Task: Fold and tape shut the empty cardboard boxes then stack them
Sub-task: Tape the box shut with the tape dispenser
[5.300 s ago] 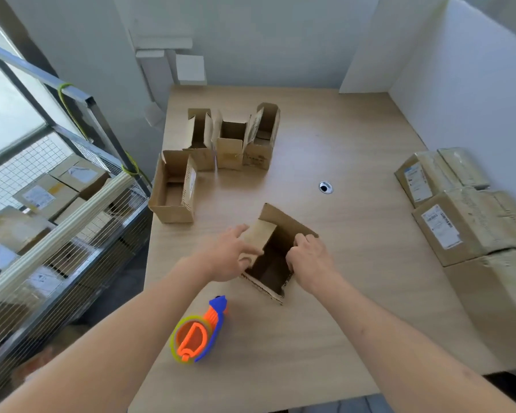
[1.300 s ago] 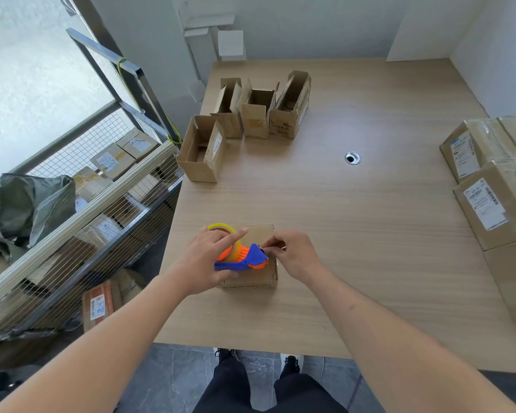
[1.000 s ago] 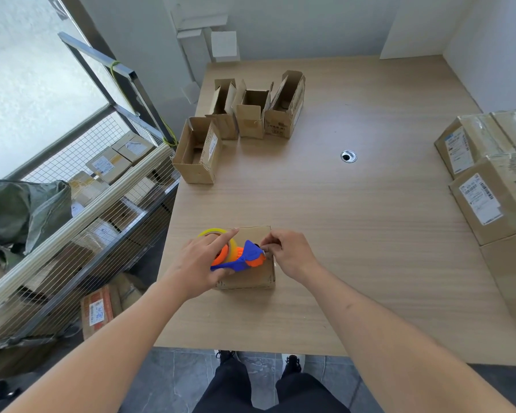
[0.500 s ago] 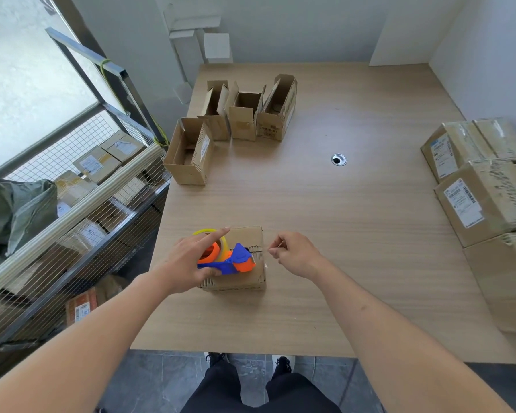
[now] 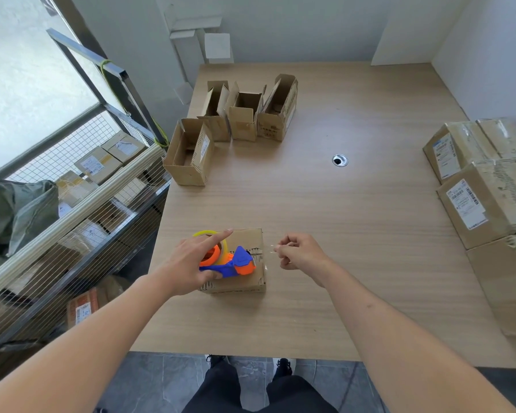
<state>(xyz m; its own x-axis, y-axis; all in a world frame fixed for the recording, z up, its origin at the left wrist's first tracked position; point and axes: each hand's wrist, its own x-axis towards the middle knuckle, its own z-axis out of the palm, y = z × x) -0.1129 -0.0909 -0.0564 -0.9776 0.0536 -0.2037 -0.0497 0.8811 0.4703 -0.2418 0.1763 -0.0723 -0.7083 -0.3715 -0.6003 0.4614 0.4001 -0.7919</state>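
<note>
A small folded cardboard box (image 5: 251, 281) sits near the table's front edge with its flaps down. On top of it lies a blue and orange tape dispenser (image 5: 236, 262) with a yellow-rimmed roll. My left hand (image 5: 195, 263) grips the dispenser, index finger stretched over the roll. My right hand (image 5: 298, 254) is just right of the box and pinches the end of a clear tape strip (image 5: 269, 249) drawn out from the dispenser. Several open empty boxes (image 5: 245, 114) stand at the back left, one more open box (image 5: 188, 152) nearer the left edge.
Taped parcels with labels (image 5: 483, 198) are piled along the table's right side. A cable hole (image 5: 339, 160) lies mid-table. A wire-mesh rack (image 5: 72, 204) full of parcels runs along the left edge. The wooden table top (image 5: 355, 234) stretches between the box and the parcels.
The open box was folded shut and the dispenser brought on top of it. In the last second my right hand drew away rightward from the dispenser, pulling tape out.
</note>
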